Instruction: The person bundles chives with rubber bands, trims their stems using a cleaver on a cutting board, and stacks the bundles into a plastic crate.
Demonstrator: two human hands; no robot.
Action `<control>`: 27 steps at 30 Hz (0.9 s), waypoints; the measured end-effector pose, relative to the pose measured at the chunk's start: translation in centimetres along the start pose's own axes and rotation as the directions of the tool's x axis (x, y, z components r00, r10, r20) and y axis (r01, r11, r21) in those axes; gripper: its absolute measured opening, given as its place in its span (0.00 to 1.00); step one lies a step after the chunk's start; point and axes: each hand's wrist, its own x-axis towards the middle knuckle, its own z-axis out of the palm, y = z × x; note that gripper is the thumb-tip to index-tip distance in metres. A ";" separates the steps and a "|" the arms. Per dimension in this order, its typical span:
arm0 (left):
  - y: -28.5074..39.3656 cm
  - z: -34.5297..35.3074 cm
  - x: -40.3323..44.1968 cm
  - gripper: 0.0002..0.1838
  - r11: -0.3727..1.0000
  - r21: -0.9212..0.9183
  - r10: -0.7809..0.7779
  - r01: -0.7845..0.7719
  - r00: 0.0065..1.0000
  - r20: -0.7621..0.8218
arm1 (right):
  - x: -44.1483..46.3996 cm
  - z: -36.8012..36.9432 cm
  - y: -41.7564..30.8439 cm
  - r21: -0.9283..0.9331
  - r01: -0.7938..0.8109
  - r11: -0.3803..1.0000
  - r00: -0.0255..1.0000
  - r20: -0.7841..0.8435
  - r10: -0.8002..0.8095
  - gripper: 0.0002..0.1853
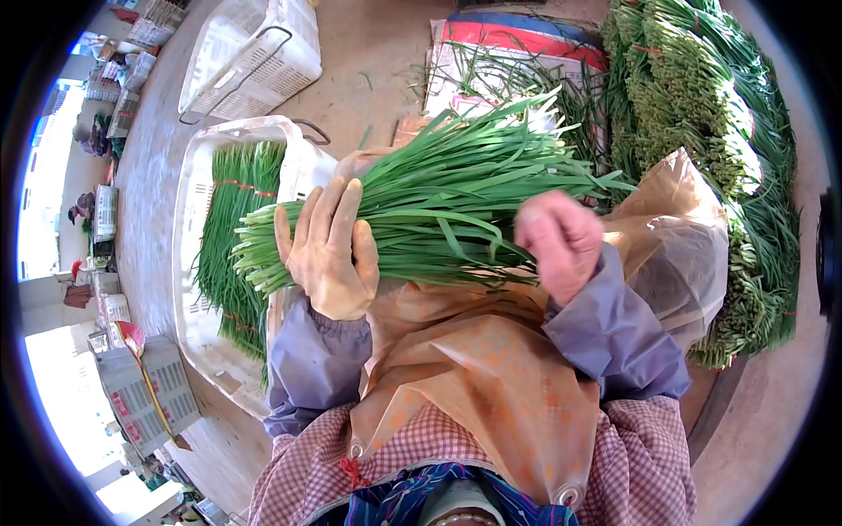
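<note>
While left hand (331, 254) touches greens (456, 206); sack print (519, 37) (illegible)

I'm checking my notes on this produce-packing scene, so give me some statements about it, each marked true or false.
1. The left hand, in a pale tan glove, rests on a bunch of long, flat green leaves. True.
2. The right hand wears a matching glove. False: the right hand is bare.
3. Green bundles tied with orange-red bands lie in a white rectangular plastic crate. True.
4. The big heap of green bundles is at the picture's left edge. False: the heap is on the right.
5. Loose green leaves lie on the red, white and blue sheet. True.
</note>
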 end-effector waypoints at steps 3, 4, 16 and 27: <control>-0.6 0.3 -0.1 0.22 0.999 -0.049 -0.014 0.012 0.999 -0.039 | -0.2 -2.1 -0.6 0.160 -0.116 0.980 0.981 -0.137 0.139 0.08; -0.7 0.3 -0.1 0.22 0.998 -0.053 -0.019 0.016 0.999 -0.045 | -0.2 -2.4 -0.5 0.120 -0.045 0.992 0.988 -0.140 0.062 0.07; -0.1 0.2 0.1 0.21 1.000 -0.024 -0.010 0.009 1.000 -0.028 | 0.8 -1.1 0.2 -0.007 -0.308 0.951 0.951 -0.018 0.308 0.08; 0.4 0.3 -1.0 0.22 0.998 -0.057 -0.022 0.020 1.000 -0.022 | 1.6 -0.3 2.1 -0.319 0.015 0.948 0.998 -0.046 -0.031 0.05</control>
